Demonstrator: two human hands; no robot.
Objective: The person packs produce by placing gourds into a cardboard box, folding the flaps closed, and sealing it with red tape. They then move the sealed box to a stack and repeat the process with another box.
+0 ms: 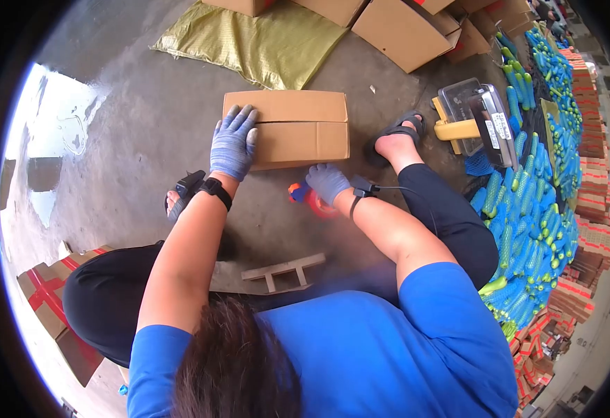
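Observation:
A closed brown cardboard carton stands on the concrete floor in front of me, its two top flaps meeting along a seam. My left hand, in a grey-blue knit glove, rests on the carton's left end with its fingers stretched out over the top. Close to the near side of the carton, my right hand, gloved too, is closed around a tape dispenser with a red roll and blue and orange parts. The dispenser is blurred, and its grip is hidden by my fingers.
Right of my foot is a scale with a yellow part. Beyond it lie many green vegetables in blue netting. A yellow woven sack and more cartons are ahead. A small wooden frame and a red-taped carton are nearer.

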